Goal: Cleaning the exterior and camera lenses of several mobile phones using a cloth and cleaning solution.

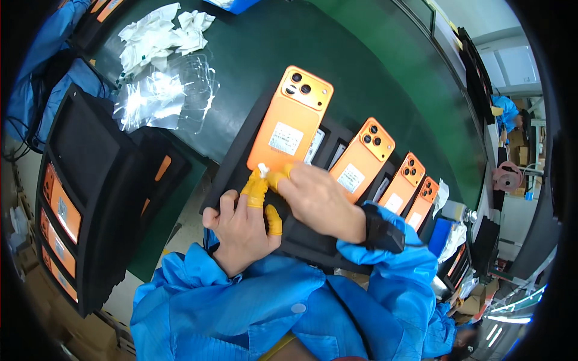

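A large orange phone point(278, 123), with a camera block and a white label on its upturned back, rests on a black foam tray point(238, 162). At its lower end a small white scrap point(263, 169), perhaps wipe, shows between the fingertips of both hands. My left hand point(241, 225) touches the scrap with its yellow-cotted fingers; its thumb stands apart and its bare fingers are half bent. My right hand point(319, 195), with yellow finger cots too, has its fingers pressed together at the scrap, so its exact hold is partly hidden. Beside it lies a second orange phone point(361, 156).
Two more orange phones, a nearer one point(402, 183) and a farther one point(423, 201), continue the row. On the left is a stack of black trays point(96, 138) holding orange phones. Crumpled white wipes point(159, 36) and clear film point(162, 96) lie on the green table point(241, 48).
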`<state>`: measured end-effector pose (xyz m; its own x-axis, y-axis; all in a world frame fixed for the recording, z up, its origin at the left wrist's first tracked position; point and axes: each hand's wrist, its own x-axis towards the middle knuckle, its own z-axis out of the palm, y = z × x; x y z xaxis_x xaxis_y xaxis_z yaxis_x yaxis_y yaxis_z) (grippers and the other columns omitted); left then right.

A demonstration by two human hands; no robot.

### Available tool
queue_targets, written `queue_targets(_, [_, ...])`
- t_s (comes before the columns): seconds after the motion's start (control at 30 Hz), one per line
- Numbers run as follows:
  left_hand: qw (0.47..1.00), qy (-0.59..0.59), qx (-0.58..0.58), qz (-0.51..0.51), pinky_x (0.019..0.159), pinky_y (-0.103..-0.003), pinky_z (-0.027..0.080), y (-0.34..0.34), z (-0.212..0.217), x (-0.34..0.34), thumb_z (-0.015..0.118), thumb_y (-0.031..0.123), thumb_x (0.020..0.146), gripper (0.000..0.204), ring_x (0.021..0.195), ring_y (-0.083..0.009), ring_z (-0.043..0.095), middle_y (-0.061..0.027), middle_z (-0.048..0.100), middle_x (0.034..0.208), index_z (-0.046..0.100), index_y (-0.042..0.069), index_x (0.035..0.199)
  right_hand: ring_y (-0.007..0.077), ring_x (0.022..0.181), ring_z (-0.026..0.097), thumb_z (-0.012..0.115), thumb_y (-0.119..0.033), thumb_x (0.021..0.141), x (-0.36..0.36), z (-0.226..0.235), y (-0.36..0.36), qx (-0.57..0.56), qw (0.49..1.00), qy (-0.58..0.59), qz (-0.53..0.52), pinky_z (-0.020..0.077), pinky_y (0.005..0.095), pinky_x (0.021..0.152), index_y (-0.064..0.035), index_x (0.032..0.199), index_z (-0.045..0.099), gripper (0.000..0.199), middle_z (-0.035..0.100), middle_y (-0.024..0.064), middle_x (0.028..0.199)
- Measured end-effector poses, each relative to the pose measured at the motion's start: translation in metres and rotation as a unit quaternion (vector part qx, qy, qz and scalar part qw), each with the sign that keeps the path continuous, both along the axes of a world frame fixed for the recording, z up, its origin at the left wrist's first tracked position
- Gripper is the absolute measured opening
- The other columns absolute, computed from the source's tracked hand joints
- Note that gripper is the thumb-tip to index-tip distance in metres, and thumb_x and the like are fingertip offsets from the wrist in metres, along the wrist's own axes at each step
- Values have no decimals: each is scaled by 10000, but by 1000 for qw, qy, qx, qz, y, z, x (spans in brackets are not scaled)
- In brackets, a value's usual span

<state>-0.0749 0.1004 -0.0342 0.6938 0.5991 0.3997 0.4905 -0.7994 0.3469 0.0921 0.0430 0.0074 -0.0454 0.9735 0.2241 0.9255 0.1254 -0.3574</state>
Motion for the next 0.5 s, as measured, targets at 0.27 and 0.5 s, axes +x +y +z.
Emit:
queue_targets(0.27, [1000,-5,6,-12,786,-417,213,1,2,3,661,195,696,519,928,-241,502,-90,606,936,604,-1,1172,353,813,605,614,21,795,87,-6,81,194,958,-60,-204,516,422,685,-15,961,608,170,580,158,861])
queue_targets(0.5, [1000,-21,-3,-23,809,-412,220,4,0,0,663,165,691,479,983,-243,501,-87,606,971,599,33,1147,316,809,610,616,11,763,35,-17,66,148,984,7,-101,516,406,692,-27,935,598,177,565,136,831])
